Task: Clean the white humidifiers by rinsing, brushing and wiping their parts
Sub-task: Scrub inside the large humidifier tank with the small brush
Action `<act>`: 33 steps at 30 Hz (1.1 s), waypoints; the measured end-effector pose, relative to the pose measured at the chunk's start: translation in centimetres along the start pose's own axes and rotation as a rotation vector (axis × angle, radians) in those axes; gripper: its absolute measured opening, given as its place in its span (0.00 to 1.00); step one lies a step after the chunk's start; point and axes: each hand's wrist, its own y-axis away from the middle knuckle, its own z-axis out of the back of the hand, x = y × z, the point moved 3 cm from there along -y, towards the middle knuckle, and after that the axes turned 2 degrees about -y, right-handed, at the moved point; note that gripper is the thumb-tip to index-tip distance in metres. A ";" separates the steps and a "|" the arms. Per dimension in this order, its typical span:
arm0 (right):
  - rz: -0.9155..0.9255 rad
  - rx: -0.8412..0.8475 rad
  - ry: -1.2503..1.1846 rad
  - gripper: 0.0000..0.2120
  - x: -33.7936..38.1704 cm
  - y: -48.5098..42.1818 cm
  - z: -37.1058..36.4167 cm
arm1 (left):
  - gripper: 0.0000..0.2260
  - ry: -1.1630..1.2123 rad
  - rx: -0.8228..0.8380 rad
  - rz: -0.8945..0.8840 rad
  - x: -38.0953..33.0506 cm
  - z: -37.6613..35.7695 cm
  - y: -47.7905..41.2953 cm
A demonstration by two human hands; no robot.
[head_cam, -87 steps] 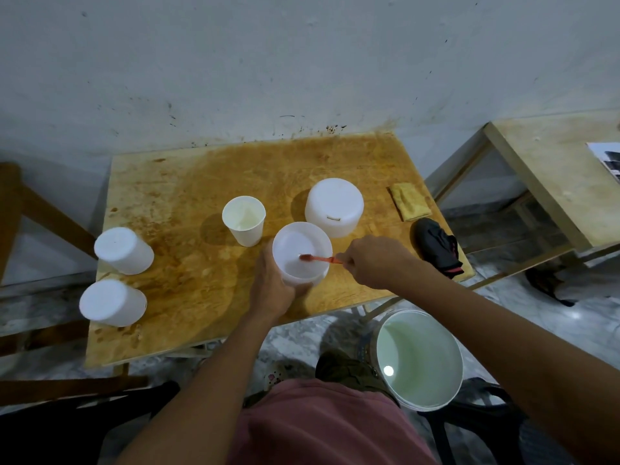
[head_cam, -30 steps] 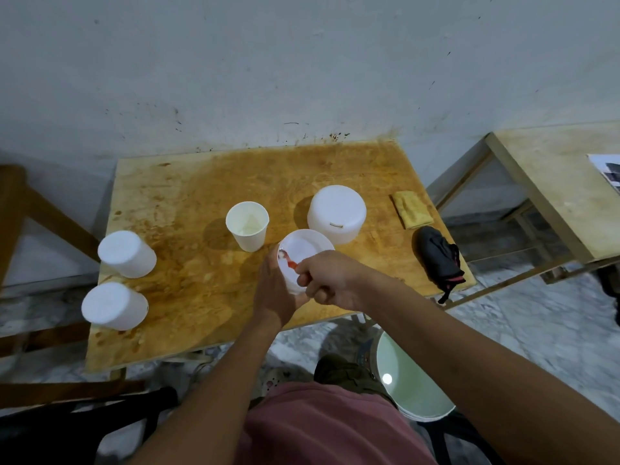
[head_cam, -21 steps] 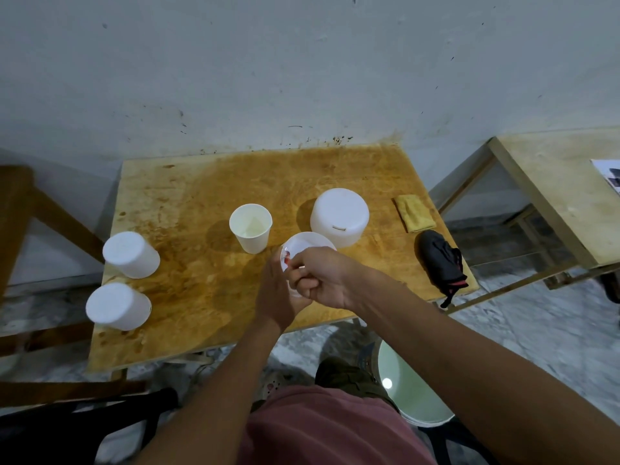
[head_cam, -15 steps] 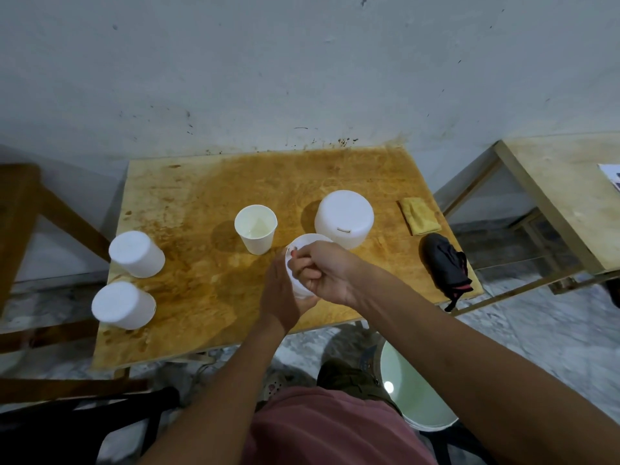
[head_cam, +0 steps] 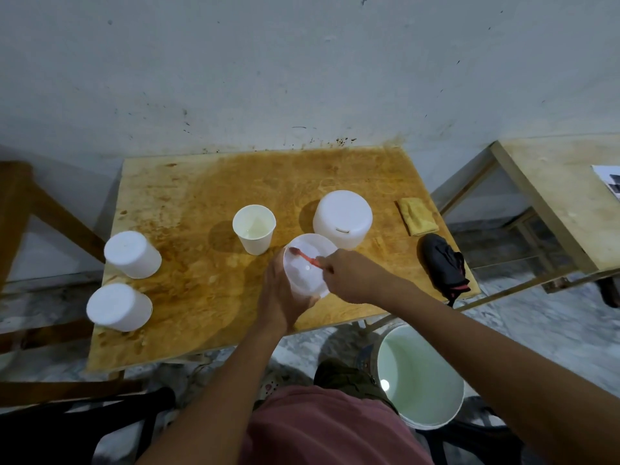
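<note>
My left hand (head_cam: 280, 298) grips a white humidifier tank (head_cam: 306, 268) from the left and below, holding it tilted toward me above the wooden table (head_cam: 201, 203). My right hand (head_cam: 352, 278) pinches a red toothbrush (head_cam: 303, 256), whose head lies inside the tank near its far left wall. A white humidifier top (head_cam: 342, 218) stands just behind. Two more white humidifiers (head_cam: 132, 255) (head_cam: 117, 307) stand at the table's left edge.
A paper cup (head_cam: 254, 233) with some liquid stands left of the tank. A yellow cloth (head_cam: 417, 216) and a black bundle (head_cam: 443, 265) lie at the table's right end. A white bucket (head_cam: 419, 377) of water stands on the floor by my right knee. Another table (head_cam: 563, 196) is at right.
My right hand drew back to the right off the tank's mouth, uncovering the opening and the brush inside it. The tank stays in my left hand, now tilted more toward me.
</note>
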 end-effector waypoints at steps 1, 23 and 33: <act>0.027 -0.058 0.184 0.19 -0.3 0.0 0.4 | 0.51 0.032 -0.004 0.019 0.0 0.1 0.2; 0.041 -0.147 0.971 0.10 -0.4 -0.8 7.4 | 0.54 0.060 0.022 0.113 -0.3 0.3 0.4; -0.062 0.016 0.878 0.08 -1.2 0.1 7.0 | 0.52 0.057 0.015 0.097 -0.6 0.5 0.5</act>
